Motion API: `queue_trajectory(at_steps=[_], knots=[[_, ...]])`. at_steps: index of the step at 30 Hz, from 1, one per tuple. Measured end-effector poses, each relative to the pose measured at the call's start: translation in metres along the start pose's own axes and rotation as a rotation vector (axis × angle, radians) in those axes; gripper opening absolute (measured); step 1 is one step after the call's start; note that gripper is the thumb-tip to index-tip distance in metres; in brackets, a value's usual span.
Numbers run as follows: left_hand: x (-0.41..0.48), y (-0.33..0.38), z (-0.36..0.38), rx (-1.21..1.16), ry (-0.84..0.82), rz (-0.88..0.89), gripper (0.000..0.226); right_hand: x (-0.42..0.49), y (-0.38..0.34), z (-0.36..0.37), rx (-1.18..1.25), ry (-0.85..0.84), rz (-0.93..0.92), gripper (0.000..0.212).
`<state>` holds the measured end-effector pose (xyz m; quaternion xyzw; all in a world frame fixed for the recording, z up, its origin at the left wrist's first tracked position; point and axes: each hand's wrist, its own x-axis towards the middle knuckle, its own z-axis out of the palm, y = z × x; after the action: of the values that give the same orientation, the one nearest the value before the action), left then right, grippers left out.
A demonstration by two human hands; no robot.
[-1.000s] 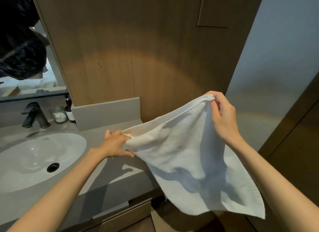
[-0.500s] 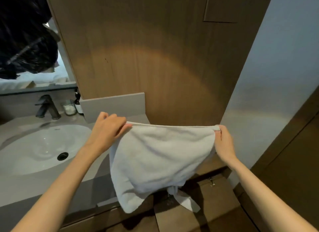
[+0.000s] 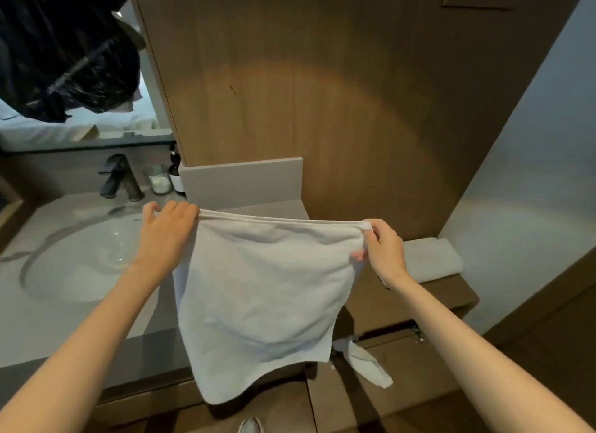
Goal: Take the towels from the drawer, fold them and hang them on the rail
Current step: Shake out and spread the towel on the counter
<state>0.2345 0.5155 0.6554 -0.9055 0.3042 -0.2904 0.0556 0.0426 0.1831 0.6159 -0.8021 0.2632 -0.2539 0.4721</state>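
A white towel (image 3: 264,300) hangs flat in front of me, its top edge stretched level. My left hand (image 3: 166,232) pinches the top left corner and my right hand (image 3: 383,249) pinches the top right corner. Another white towel (image 3: 364,361) spills out of a gap in the wooden cabinet front below, to the right of the held towel's lower edge. A folded white towel (image 3: 432,258) lies on the low wooden ledge behind my right hand. No rail is in view.
A grey vanity counter (image 3: 245,207) with an oval basin (image 3: 80,255) and dark tap (image 3: 119,178) lies left. A glass jar (image 3: 159,181) and dark bottle (image 3: 175,171) stand beside the tap. A wood-panelled wall (image 3: 322,94) rises ahead.
The towel went from hanging slanted between my hands to hanging with a level top edge. My right hand came down and my left hand rose. My view tipped downward, showing the ledge and folded towel.
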Motion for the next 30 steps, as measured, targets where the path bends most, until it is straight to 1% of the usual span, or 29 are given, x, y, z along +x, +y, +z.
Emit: queue_trajectory(at_steps=[4,8,12,15,17,20,21,23,27,28,29,30], knots=[[0.032,-0.019,0.029,0.064,-0.043,0.015,0.033,0.027,-0.012,0.027,0.083,0.008,0.036,0.018],[0.063,-0.03,0.068,0.021,-0.086,0.074,0.042,0.057,-0.016,0.055,0.05,0.057,0.059,0.016],[0.094,-0.038,0.111,-0.023,-0.126,0.143,0.04,0.084,-0.008,0.076,0.057,0.095,0.098,0.017],[0.119,-0.042,0.144,-0.028,-0.146,0.159,0.041,0.102,-0.004,0.09,0.044,0.119,0.112,0.02],[0.13,-0.04,0.15,0.012,-0.223,0.153,0.047,0.11,-0.004,0.094,0.042,0.139,0.112,0.019],[0.144,-0.039,0.161,0.053,-0.367,0.128,0.064,0.128,-0.003,0.105,0.035,0.145,0.128,0.018],[0.145,-0.037,0.164,0.069,-0.4,0.126,0.064,0.132,-0.004,0.108,0.026,0.14,0.129,0.018],[0.147,-0.036,0.173,0.092,-0.421,0.131,0.054,0.145,0.002,0.117,-0.009,0.13,0.136,0.016],[0.148,-0.04,0.204,0.045,-0.355,0.198,0.03,0.169,0.017,0.137,-0.085,0.105,0.154,0.014],[0.148,-0.041,0.216,0.016,-0.284,0.216,0.028,0.175,0.021,0.142,-0.094,0.099,0.162,0.015],[0.147,-0.041,0.226,-0.012,-0.247,0.21,0.03,0.182,0.025,0.147,-0.101,0.089,0.171,0.015],[0.146,-0.042,0.235,-0.038,-0.266,0.186,0.033,0.188,0.029,0.152,-0.115,0.075,0.189,0.015]])
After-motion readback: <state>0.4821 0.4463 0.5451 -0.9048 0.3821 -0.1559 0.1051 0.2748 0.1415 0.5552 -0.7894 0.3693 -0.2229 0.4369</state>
